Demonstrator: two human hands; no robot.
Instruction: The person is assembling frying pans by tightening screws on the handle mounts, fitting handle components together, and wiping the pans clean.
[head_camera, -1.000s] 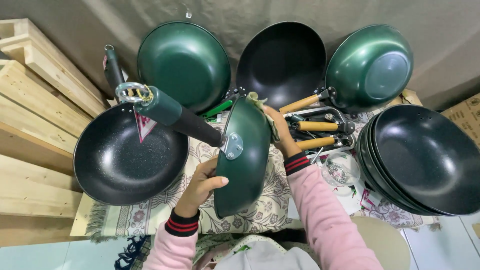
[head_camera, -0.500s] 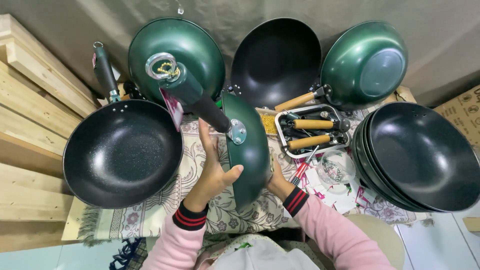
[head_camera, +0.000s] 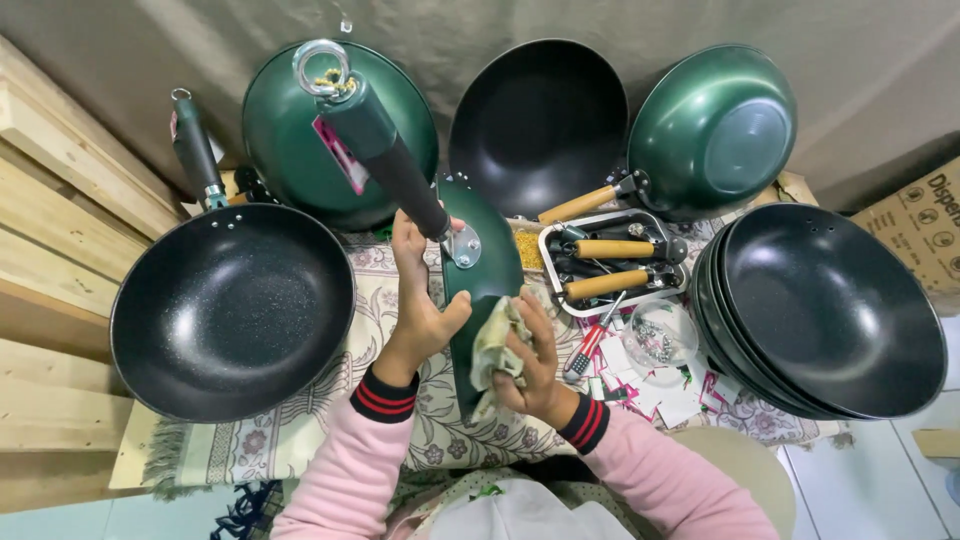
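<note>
The left hand (head_camera: 420, 310) grips a green pan (head_camera: 480, 285) that stands on edge over the patterned cloth (head_camera: 300, 430) in the middle of the scene. The fingers (head_camera: 405, 240) reach up along the pan's left side to the root of the dark handle (head_camera: 385, 150), and the thumb hooks over the pan's rim. The handle slants up and to the left, ending in a metal ring (head_camera: 320, 68) with a pink tag just below it. The right hand (head_camera: 530, 365) presses a crumpled yellowish rag (head_camera: 495, 350) against the pan's near right side, fingers curled around the rag.

Room is tight. A black frying pan (head_camera: 230, 310) lies just left of the left hand. Far behind stand a green pan bottom (head_camera: 290, 150), a black wok (head_camera: 540, 120) and another green wok (head_camera: 710, 130). A stack of black woks (head_camera: 830, 310) fills the right. Between it and the held pan sit a metal tray (head_camera: 545, 240) of wooden handles (head_camera: 605, 285) and a screwdriver (head_camera: 585, 350).
</note>
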